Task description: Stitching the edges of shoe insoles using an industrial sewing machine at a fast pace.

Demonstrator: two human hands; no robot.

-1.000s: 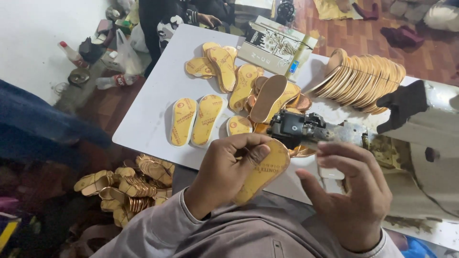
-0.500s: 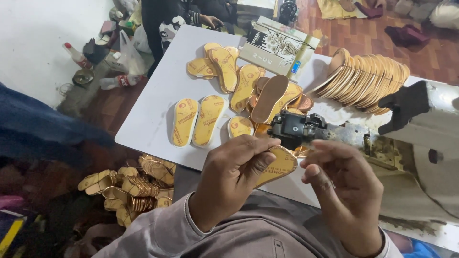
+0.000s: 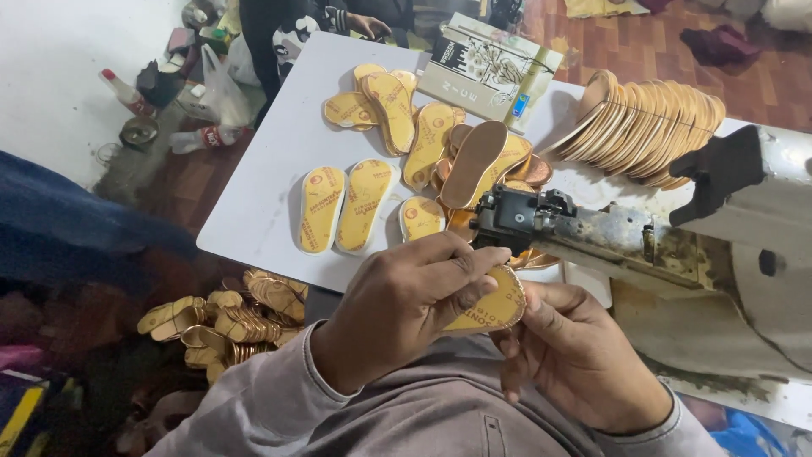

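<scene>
I hold a yellow shoe insole (image 3: 495,306) with red print in both hands, close to my body. My left hand (image 3: 402,309) wraps over its top, fingers bent around it. From below and the right, my right hand (image 3: 575,355) pinches its rounded end. The insole sits just beneath the black head of a worn sewing machine arm (image 3: 541,222). More yellow insoles (image 3: 347,205) lie flat on the white table (image 3: 271,178) ahead. A fanned stack of tan soles (image 3: 651,123) leans at the table's far right.
A printed box (image 3: 491,68) lies at the table's far edge. Several insoles (image 3: 228,317) are heaped on the floor at left, beside bottles and bags (image 3: 194,93). Another person sits beyond the table (image 3: 279,25). The grey machine body (image 3: 753,271) fills the right side.
The insole has been drawn lower and closer to me. My right hand, apart from it a second ago, has closed in and now grips its rounded end.
</scene>
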